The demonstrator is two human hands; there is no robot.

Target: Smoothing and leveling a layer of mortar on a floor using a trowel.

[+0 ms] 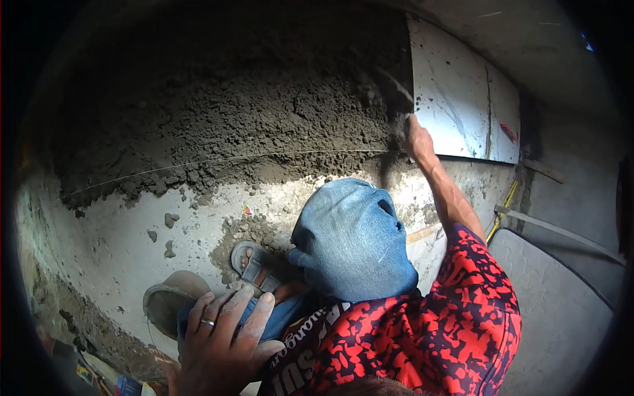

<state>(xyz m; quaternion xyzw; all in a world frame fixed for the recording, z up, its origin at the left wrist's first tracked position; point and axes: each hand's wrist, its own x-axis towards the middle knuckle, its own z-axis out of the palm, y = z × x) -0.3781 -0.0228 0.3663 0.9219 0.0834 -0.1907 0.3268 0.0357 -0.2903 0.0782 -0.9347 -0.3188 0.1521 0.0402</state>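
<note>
A broad bed of wet grey mortar (pixel 231 112) fills the upper view; a pale laid tile (pixel 462 99) adjoins its right edge. Your right hand (pixel 416 138), nearer, reaches that seam; whether its fingers grip anything, you cannot tell. Your left hand (pixel 221 343) rests flat, fingers spread, empty, on your jeans-clad leg (pixel 350 237).

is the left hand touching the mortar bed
No, the left hand rests on the person's own blue-clad leg near the picture's lower edge, well apart from the mortar bed spread farther up.
</note>
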